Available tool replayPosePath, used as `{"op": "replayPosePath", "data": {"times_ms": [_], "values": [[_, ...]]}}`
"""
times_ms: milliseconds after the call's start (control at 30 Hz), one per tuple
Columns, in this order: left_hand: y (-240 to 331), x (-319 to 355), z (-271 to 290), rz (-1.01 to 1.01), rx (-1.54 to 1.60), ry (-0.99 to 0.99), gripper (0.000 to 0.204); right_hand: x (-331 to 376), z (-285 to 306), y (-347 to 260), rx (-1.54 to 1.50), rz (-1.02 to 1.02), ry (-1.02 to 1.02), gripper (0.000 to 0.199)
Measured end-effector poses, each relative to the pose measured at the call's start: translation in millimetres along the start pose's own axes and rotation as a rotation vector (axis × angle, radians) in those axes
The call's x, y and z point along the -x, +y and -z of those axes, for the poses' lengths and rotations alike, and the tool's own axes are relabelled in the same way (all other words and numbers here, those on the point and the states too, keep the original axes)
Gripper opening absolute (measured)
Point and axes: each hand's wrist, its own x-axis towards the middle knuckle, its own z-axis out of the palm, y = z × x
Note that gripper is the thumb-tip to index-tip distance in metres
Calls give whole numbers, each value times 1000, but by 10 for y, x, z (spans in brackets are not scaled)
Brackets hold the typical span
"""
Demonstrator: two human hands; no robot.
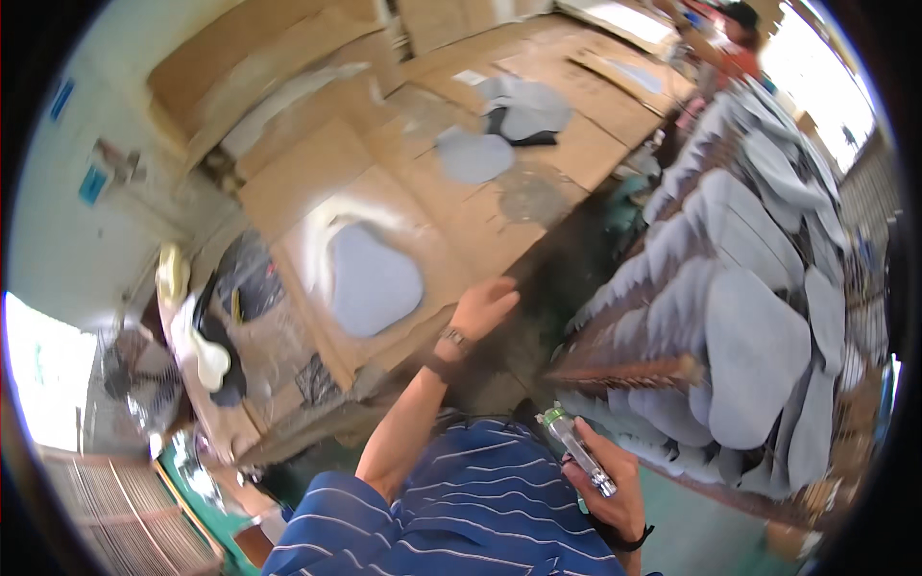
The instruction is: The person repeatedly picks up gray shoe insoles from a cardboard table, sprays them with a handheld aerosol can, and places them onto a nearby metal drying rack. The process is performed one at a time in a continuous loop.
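My left hand [483, 312], with a watch on its wrist, reaches over the near edge of the cardboard-covered table [451, 226]. Its fingers are slightly blurred but stretched out, and I see nothing in them. Close to my body on the right, my right hand [615, 475] is wrapped round a silver spray gun [579, 449] with a green ring at its front end. A pale grey-blue rounded pad [375, 280] lies flat on the cardboard, left of my left hand. Whitish overspray [317, 240] marks the board around the pad's upper left side.
More grey pieces [475, 156] lie farther along the table. On my right stands a rack [634, 372] hung with many grey pads [759, 355]. A fan [144, 379] is at the far left. Another person [735, 48] is at the back right.
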Motion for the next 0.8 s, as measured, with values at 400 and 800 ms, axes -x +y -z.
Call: {"op": "replayPosePath", "data": {"times_ms": [400,800], "values": [[-4111,2925,1211,546,-1126,-371,16,-991,-610,-742,102,306,-138,64],[-4570,3270,1225,1000,444,531,24,-1116,-827,-960,191,218,-189,61]]}}
